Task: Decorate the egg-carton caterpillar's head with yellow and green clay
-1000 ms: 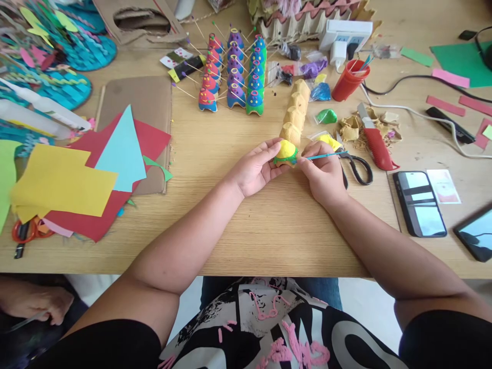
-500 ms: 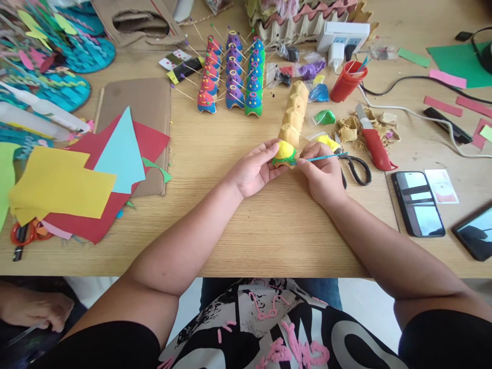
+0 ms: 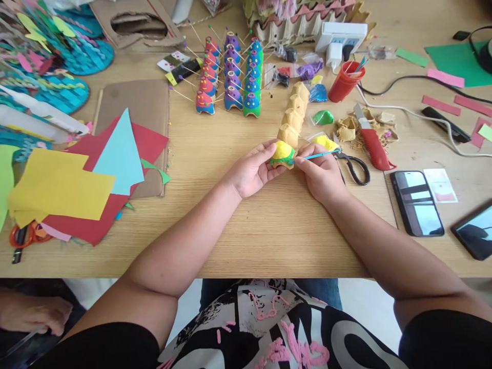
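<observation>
A strip of egg carton cups [image 3: 291,120] points away from me. Its nearest cup is covered in yellow clay [image 3: 283,149] on top, with a green clay band [image 3: 282,161] round the lower part. My left hand [image 3: 255,168] grips this near end from the left, thumb on top. In my right hand [image 3: 320,169] a thin blue modelling tool [image 3: 320,155] is pinched, its tip touching the green band. Partly behind that hand lie a bag of yellow clay [image 3: 325,142] and black-handled scissors [image 3: 355,168].
Finished caterpillars [image 3: 232,72] with pin-like sticks stand at the back. Coloured paper [image 3: 61,179] lies left. A red cup [image 3: 346,82], a red-handled knife [image 3: 374,143] and a phone [image 3: 417,202] are on the right. Another person's hand [image 3: 36,312] shows at lower left.
The blue tool's outer end has tilted slightly, and its tip has shifted a little along the green band. My left hand keeps its hold on the carton strip.
</observation>
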{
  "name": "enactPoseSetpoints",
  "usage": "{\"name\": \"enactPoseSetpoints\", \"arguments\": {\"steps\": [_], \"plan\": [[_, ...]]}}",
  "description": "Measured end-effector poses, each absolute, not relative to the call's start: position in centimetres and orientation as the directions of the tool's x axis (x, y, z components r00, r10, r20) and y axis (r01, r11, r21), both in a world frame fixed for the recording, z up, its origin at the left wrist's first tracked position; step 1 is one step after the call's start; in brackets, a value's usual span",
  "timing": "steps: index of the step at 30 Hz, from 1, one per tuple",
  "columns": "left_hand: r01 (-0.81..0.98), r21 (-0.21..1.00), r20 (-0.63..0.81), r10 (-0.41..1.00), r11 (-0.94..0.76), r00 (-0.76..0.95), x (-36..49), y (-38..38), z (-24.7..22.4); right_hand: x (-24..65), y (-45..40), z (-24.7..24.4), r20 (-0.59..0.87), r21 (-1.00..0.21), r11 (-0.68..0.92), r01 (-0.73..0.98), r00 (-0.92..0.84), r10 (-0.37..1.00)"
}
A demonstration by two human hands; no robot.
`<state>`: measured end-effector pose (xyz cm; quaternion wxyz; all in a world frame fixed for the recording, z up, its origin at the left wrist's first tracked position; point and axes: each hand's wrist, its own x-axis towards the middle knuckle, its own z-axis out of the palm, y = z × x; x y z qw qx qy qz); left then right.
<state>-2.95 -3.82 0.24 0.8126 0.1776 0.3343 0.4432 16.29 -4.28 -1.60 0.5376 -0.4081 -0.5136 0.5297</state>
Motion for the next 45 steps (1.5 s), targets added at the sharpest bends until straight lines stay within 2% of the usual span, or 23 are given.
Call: {"name": "enactPoseSetpoints", "arguments": {"steps": [5, 13, 21, 28, 34, 45], "plan": [[-0.614, 0.558, -0.415, 0.828, 0.559, 0.376, -2.88, -3.81, 0.37, 16.29, -4.06, -2.12, 0.128, -0.987, 0.118, -0.113, -0.088, 0.988], [-0.629, 0.522, -0.434, 0.814, 0.576, 0.386, -2.88, -3.77, 0.33, 16.3, -4.12, -1.65, 0.123, -0.983, 0.107, -0.15, -0.103, 0.987], [-0.609, 0.573, -0.395, 0.836, 0.549, 0.382, -2.94, -3.8, 0.23, 16.26, -3.95, -2.07, 0.091, -0.984, 0.077, -0.16, -0.086, 0.992], [-0.627, 0.525, -0.435, 0.815, 0.576, 0.383, -2.94, -3.8, 0.24, 16.31, -4.12, -1.49, 0.087, -0.981, 0.067, -0.183, -0.099, 0.991], [-0.615, 0.533, -0.439, 0.812, 0.581, 0.386, -2.97, -3.76, 0.16, 16.38, -4.03, -1.94, 0.103, -0.987, 0.086, -0.138, -0.124, 0.987], [-0.61, 0.544, -0.429, 0.816, 0.575, 0.387, -2.96, -3.89, 0.24, 16.27, -4.07, -1.61, 0.072, -0.984, 0.055, -0.169, -0.098, 0.993]]}}
